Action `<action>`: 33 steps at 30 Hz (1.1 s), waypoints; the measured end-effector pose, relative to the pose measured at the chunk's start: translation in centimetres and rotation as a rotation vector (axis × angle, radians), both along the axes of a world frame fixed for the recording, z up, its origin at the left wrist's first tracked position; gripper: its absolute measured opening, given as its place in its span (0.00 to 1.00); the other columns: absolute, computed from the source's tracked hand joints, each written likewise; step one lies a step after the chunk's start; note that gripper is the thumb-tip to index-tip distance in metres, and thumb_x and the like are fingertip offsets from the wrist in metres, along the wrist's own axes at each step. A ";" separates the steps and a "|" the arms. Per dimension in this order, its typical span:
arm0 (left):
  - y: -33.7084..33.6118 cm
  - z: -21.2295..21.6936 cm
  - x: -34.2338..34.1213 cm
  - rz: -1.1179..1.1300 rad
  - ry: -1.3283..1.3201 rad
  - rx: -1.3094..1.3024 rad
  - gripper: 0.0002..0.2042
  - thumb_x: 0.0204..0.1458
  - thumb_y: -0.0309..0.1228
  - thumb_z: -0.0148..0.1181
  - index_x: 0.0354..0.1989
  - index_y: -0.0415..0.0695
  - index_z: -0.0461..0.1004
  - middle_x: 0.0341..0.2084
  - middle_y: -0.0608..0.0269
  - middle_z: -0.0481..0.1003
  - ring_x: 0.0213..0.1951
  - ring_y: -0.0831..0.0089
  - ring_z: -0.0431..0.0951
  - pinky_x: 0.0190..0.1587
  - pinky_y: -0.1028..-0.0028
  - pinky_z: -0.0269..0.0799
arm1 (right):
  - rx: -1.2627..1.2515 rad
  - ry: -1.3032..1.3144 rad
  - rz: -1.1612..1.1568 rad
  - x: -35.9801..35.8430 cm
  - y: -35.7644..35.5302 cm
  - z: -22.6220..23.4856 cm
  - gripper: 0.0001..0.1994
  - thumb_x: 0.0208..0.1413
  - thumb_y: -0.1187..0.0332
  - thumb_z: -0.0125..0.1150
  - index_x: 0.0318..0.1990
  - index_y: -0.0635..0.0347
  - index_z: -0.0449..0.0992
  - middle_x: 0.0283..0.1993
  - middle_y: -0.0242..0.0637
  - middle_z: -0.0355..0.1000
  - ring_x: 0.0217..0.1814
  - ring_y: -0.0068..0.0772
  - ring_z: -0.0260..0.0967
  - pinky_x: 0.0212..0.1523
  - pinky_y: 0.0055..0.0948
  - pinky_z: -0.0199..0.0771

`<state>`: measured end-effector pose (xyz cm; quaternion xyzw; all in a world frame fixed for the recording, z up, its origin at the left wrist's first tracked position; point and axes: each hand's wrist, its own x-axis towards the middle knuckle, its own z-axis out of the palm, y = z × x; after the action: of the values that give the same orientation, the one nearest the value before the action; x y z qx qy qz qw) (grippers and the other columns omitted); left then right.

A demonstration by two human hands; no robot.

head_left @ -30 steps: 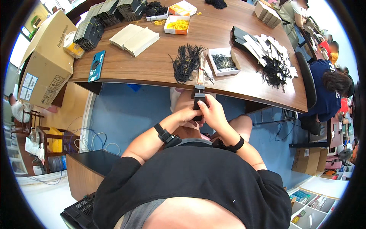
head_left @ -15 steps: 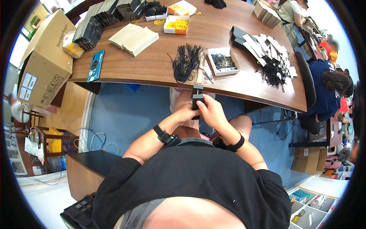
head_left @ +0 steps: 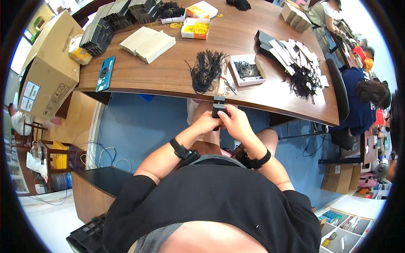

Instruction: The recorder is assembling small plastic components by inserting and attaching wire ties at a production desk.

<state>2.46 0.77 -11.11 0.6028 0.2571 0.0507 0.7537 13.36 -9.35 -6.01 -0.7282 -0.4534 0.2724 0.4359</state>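
Below the table edge point(head_left: 236, 99), both hands' grips clasp a small black-and-grey card point(head_left: 218, 105).

Wooden table point(head_left: 168, 74), curved near edge. On it: black cord bundle point(head_left: 206, 69) near front edge, white tray point(head_left: 249, 69) of dark bits just right of it, black-and-white cards point(head_left: 295, 52) with tangled cords point(head_left: 303, 80) further right. Left: teal phone point(head_left: 104, 74), tan pads point(head_left: 148, 41), black stacks point(head_left: 101, 31), tape roll point(head_left: 78, 49). Far side: orange box point(head_left: 196, 28) of yellow bands. Cardboard box point(head_left: 46, 63) at left end
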 end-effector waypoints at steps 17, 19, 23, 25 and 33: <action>1.7 -1.0 0.2 -0.082 -0.117 0.003 0.14 0.52 0.31 0.62 0.46 0.39 0.73 0.41 0.62 0.76 0.43 0.71 0.75 0.47 0.71 0.70 | -0.031 -0.511 -0.041 -0.4 -0.3 0.6 0.11 0.55 0.61 0.57 0.34 0.60 0.75 0.32 0.45 0.74 0.36 0.50 0.72 0.35 0.42 0.72; 1.1 -0.6 -0.1 -0.013 -0.084 0.218 0.15 0.53 0.32 0.61 0.45 0.37 0.73 0.38 0.60 0.77 0.42 0.69 0.76 0.46 0.71 0.71 | -0.043 -0.541 -0.068 -0.4 -0.1 1.0 0.10 0.55 0.61 0.58 0.32 0.59 0.74 0.30 0.44 0.74 0.35 0.49 0.72 0.34 0.42 0.71; 0.3 0.3 -2.2 0.188 0.065 0.796 0.13 0.53 0.37 0.59 0.37 0.38 0.75 0.31 0.53 0.77 0.35 0.59 0.78 0.38 0.66 0.72 | 0.020 -0.562 -0.121 -0.1 0.5 1.1 0.12 0.56 0.60 0.58 0.31 0.60 0.75 0.28 0.47 0.72 0.33 0.52 0.72 0.32 0.43 0.70; 0.7 0.8 -3.0 0.209 0.088 0.933 0.15 0.54 0.41 0.57 0.32 0.40 0.76 0.28 0.50 0.77 0.32 0.53 0.77 0.33 0.62 0.71 | -0.079 -0.560 -0.111 0.0 0.5 0.9 0.13 0.56 0.58 0.57 0.29 0.58 0.76 0.26 0.46 0.73 0.32 0.52 0.72 0.32 0.43 0.70; 1.7 2.4 -1.9 0.246 0.088 0.907 0.14 0.52 0.39 0.60 0.25 0.38 0.75 0.20 0.51 0.73 0.24 0.58 0.74 0.29 0.66 0.68 | 0.029 -0.443 -0.047 -0.2 0.3 0.8 0.11 0.54 0.60 0.58 0.29 0.58 0.77 0.29 0.46 0.74 0.32 0.49 0.74 0.32 0.42 0.73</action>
<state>0.59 2.51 -8.75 0.8379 0.3102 0.2210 0.3910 13.15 -9.04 -5.20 -0.7742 -0.5248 0.0890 0.3424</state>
